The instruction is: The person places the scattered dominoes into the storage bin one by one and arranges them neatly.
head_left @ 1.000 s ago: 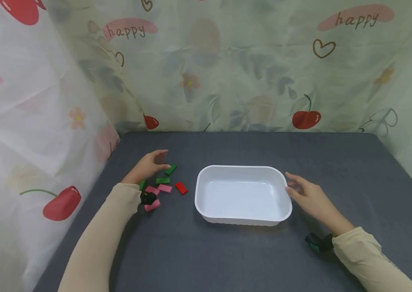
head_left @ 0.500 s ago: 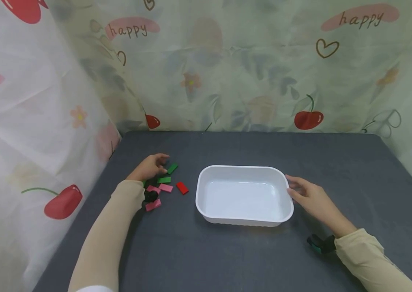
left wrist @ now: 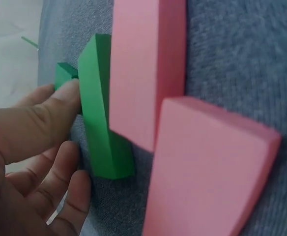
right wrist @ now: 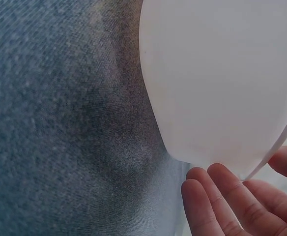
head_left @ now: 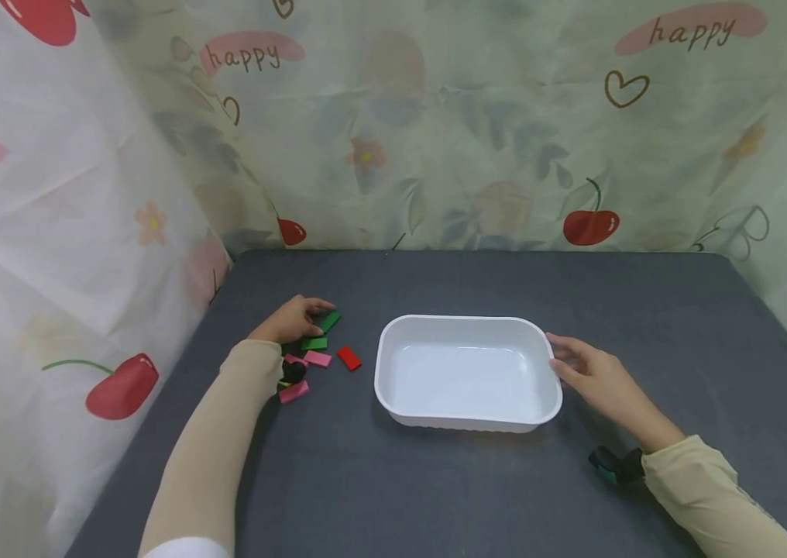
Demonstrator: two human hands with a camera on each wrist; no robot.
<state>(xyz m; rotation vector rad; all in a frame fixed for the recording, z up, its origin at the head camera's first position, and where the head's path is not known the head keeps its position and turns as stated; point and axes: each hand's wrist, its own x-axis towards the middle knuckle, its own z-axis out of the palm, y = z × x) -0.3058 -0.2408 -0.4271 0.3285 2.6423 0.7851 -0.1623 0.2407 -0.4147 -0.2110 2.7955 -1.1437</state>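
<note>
At the left of the table, my left hand (head_left: 293, 318) has its thumb and index finger around the farther green block (head_left: 330, 321), pinching it on the table. In the left wrist view, the thumb tip covers part of that green block (left wrist: 64, 73). A second green block (left wrist: 95, 113) lies just beside the thumb, with two pink blocks (left wrist: 136, 69) past it. My right hand (head_left: 596, 376) holds the right rim of a white plastic basin (head_left: 466, 426), thumb at the rim and fingers against the outer wall. The basin is bare inside.
A red block (head_left: 348, 358) lies between the pile and the basin. Another pink block (head_left: 293, 392) sits by the left wrist's black camera (head_left: 293, 372), with a bit of yellow beside it. Patterned cloth (head_left: 393, 155) hangs behind the dark table (head_left: 463, 496).
My left hand has come down and to the right, its thumb and index finger closing around the farther green block. The right hand stays at the basin, its thumb nearer the rim.
</note>
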